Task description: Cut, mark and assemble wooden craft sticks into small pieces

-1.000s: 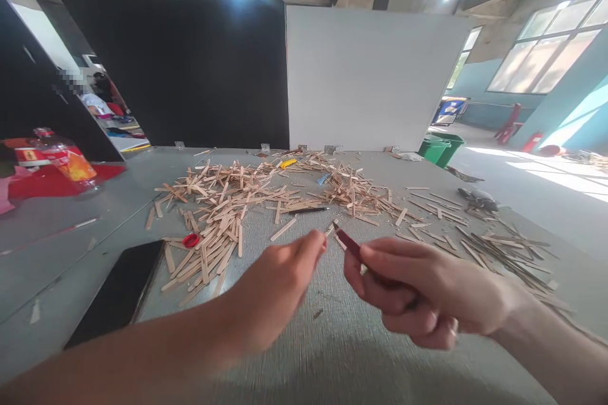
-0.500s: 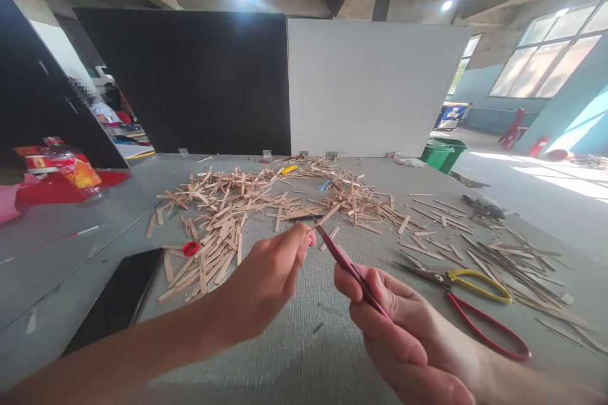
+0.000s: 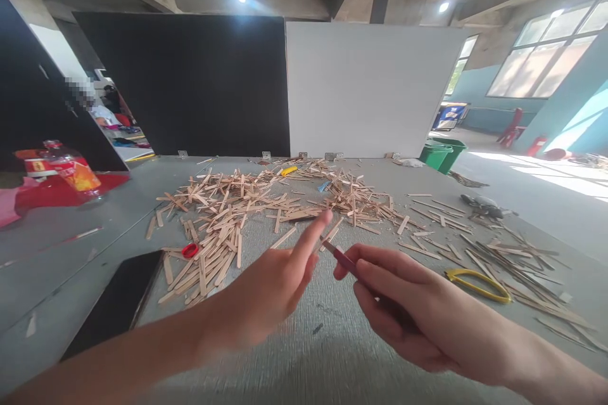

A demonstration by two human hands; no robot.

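My left hand [image 3: 273,281] is left of centre above the table, its index finger stretched forward and its thumb a little apart. No stick shows in it; the undersides of its fingers are hidden. My right hand [image 3: 403,303] is closed around the dark red handle of a slim knife [image 3: 344,260]. The short grey tip points up and left, close to my left fingers. Just beyond my left hand a wooden craft stick [image 3: 284,237] lies on the table. Another stick [image 3: 332,234] lies behind the knife tip. A large heap of craft sticks [image 3: 223,215] spreads behind my hands.
Scissors with a yellow handle loop [image 3: 479,286] lie partly hidden by my right hand. A black phone-like slab [image 3: 114,303] and a red ring [image 3: 190,250] are at left. Thin strips [image 3: 503,259] lie at right. A bottle [image 3: 71,170] stands far left; upright panels [image 3: 356,88] close the back.
The craft stick held in my left hand is out of its grip, and the index finger has straightened. My right hand has turned over the knife, its tip slightly lower, covering more of the scissors.
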